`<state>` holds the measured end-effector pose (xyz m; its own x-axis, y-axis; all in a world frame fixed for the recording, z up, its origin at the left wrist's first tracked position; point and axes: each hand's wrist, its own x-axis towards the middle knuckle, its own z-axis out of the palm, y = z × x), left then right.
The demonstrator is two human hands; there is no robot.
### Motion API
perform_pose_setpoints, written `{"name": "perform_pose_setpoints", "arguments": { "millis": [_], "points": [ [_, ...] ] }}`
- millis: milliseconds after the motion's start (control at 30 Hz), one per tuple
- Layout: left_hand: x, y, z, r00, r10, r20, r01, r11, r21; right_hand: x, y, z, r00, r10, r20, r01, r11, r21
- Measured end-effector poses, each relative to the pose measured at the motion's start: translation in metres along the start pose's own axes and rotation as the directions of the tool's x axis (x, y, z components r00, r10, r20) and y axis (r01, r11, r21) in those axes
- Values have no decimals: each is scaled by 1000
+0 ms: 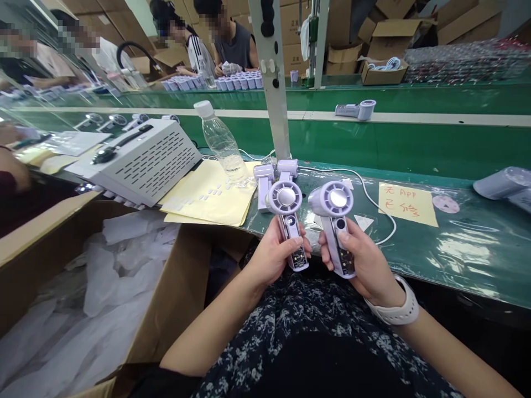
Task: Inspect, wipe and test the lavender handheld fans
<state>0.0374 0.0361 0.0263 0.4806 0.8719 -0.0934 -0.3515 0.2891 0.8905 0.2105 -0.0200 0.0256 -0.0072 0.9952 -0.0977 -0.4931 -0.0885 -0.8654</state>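
**Two handheld fans held side by side above the lap**

The left hand (271, 251) has its grip wrapped around the handle of a pale lilac handheld fan (287, 218), whose round slotted head stands upright. The right hand (365, 260) grips a second handheld fan (335, 221) the same way, thumb pressed on the front of the handle. The two fans stand just beside each other, apart, at the near edge of the tabletop (456, 243), which is green and covered with glossy clear film.

At 8 o'clock from the hands an open cardboard box (174, 293) holds crumpled thin white plastic bags (120, 260). At 11 o'clock lies a stack of yellow paper sheets (211, 193) carrying small white oblong stickers, with a clear ribbed plastic water bottle (222, 143), white-capped, standing on it. Farther toward 10 o'clock sits a white perforated metal box (145, 160) with a black handle on top. At 12 o'clock more lilac fan parts (271, 171) rest at the foot of a white post (274, 77), and a white cable (373, 202) curves away from them. At 2 o'clock a yellow handwritten note (406, 204) lies flat under the film. At 1 o'clock, well apart, an open carton (384, 72) holds coiled white cables.
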Motion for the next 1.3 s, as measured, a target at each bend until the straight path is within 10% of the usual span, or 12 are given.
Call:
{"name": "perform_pose_setpoints", "arguments": {
  "millis": [533, 1067, 1300],
  "points": [
    [-17, 14, 19, 993, 95, -66, -92, 994, 56, -5, -8, 1, 997, 74, 32, -79, 979, 187],
    [-14, 17, 11, 972, -190, 136, 216, 954, -209, -5, -19, 18, 974, 179, 136, -208, 947, 245],
    [-18, 24, 6, 974, -74, 216, 133, 952, -277, -5, -15, 9, 993, 74, -92, -49, 968, 245]
  ]
}}
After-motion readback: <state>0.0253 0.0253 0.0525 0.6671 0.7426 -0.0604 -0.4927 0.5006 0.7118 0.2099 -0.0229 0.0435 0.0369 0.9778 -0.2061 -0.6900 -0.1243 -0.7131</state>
